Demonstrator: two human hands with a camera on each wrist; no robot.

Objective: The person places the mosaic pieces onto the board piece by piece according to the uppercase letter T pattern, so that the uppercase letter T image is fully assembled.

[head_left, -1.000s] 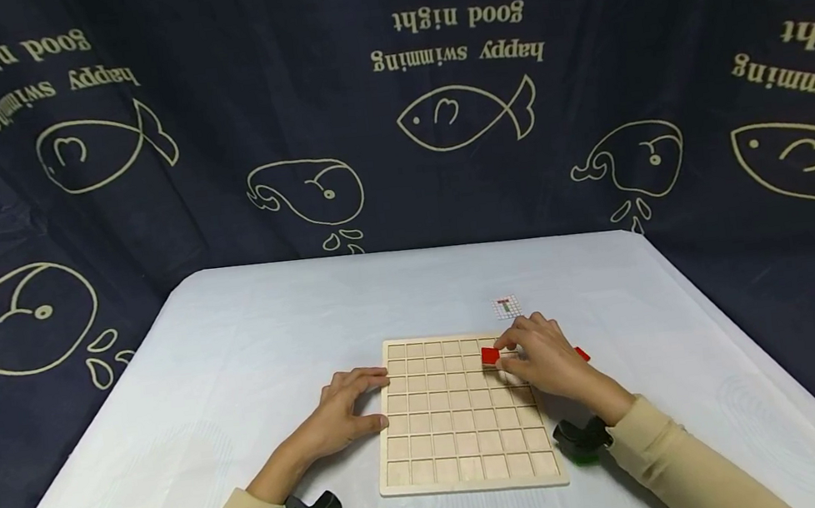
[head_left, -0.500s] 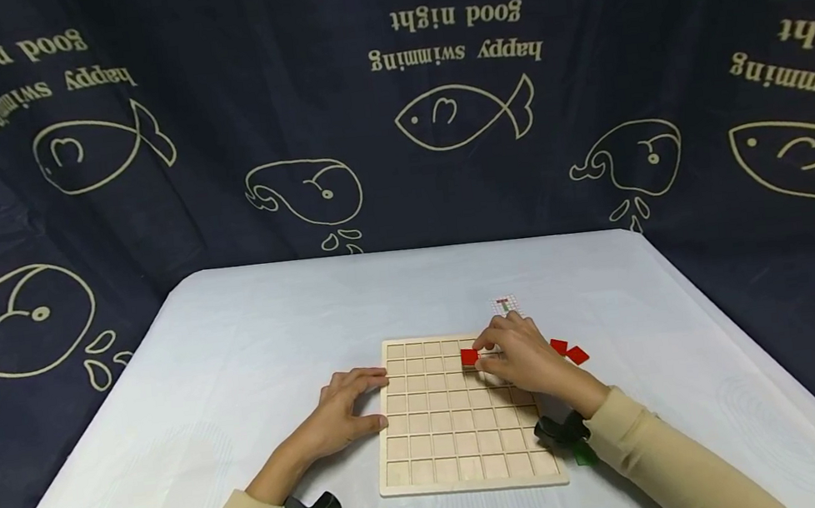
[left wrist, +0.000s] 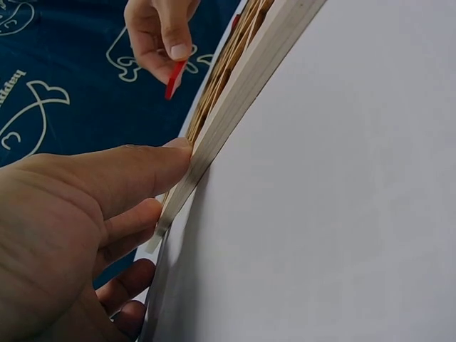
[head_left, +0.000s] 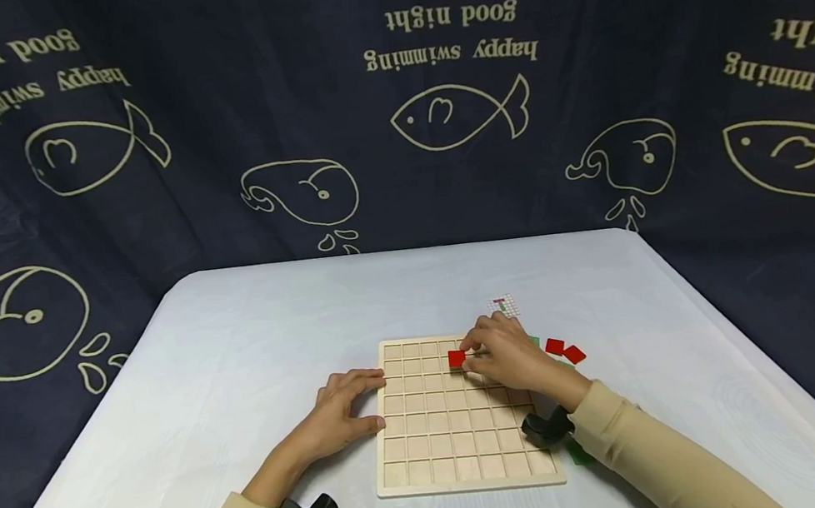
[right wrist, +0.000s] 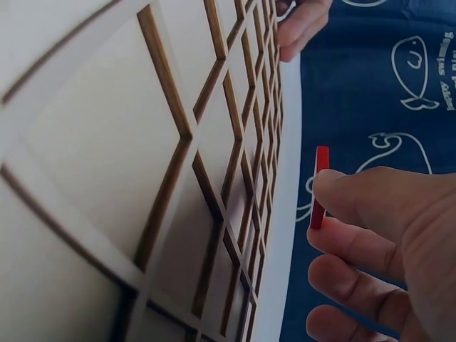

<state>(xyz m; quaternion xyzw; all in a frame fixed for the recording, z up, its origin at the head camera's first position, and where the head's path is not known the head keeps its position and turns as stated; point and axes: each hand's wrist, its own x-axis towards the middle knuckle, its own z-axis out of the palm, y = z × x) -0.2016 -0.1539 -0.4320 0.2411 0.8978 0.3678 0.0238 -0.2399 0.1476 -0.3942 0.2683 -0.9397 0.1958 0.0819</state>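
Your right hand [head_left: 505,356] pinches a red tile [head_left: 456,357] just above the board's [head_left: 467,448] far rows. Your left hand [head_left: 342,412] presses relaxed fingers against the board's left edge. You are mid-placement; next, judge which cell and lower it flat.

The right hand [head_left: 505,356] covered the far right cells of the board [head_left: 444,442] and part of a green piece [head_left: 534,342] beside it, so its shape could not be told. The small card [head_left: 504,305] behind the hand was too small to read. In the right wrist view the red tile [right wrist: 320,187] showed edge-on only, and the left hand [right wrist: 303,25] was cut off by the top edge.
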